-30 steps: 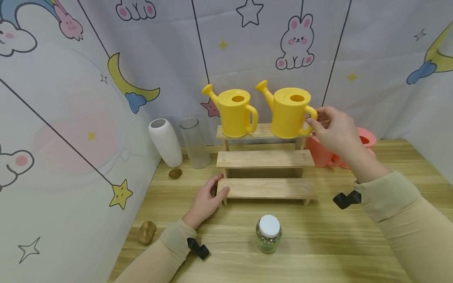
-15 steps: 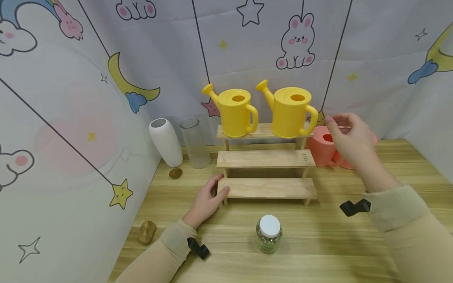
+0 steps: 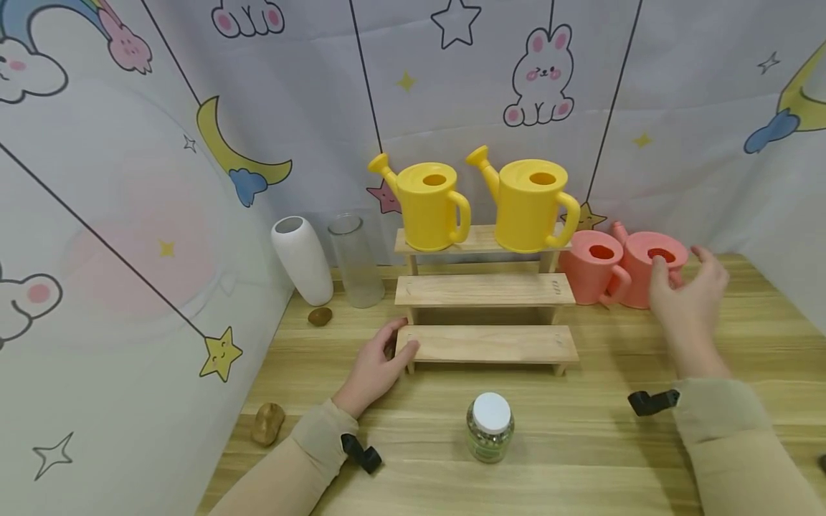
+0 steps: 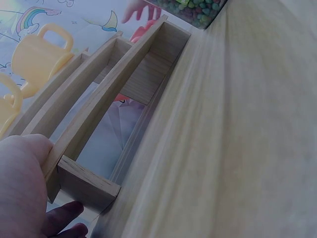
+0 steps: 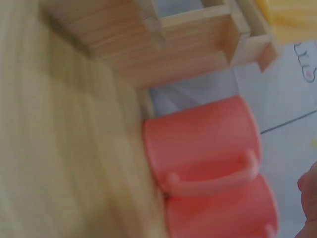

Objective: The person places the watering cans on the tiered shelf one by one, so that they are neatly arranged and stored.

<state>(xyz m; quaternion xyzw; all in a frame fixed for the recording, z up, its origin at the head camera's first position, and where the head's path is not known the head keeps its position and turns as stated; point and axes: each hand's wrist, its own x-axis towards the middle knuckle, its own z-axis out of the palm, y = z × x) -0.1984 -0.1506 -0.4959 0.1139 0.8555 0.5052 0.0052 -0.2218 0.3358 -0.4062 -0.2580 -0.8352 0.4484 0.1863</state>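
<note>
A three-step wooden stand (image 3: 484,290) bears two yellow watering cans (image 3: 429,208) side by side on its top step. My left hand (image 3: 376,365) holds the left end of the lowest step; in the left wrist view its thumb lies over the board and the fingers come round the end. Two pink watering cans (image 3: 592,269) stand on the table right of the stand. Beside the farther-right pink can (image 3: 635,279) is my right hand (image 3: 692,304), thumb and fingers apart, nothing between them. Whether it touches that can's handle, I cannot tell.
A jar with a white lid (image 3: 490,426) stands in front of the stand. At the back left are a white vase (image 3: 303,261) and a clear glass vase (image 3: 357,265). Two brown stones (image 3: 267,423) lie on the left side. A printed cloth hangs behind.
My right hand has left the handle of the right yellow watering can and moved right and down to the pink cans. My left hand has stayed put.
</note>
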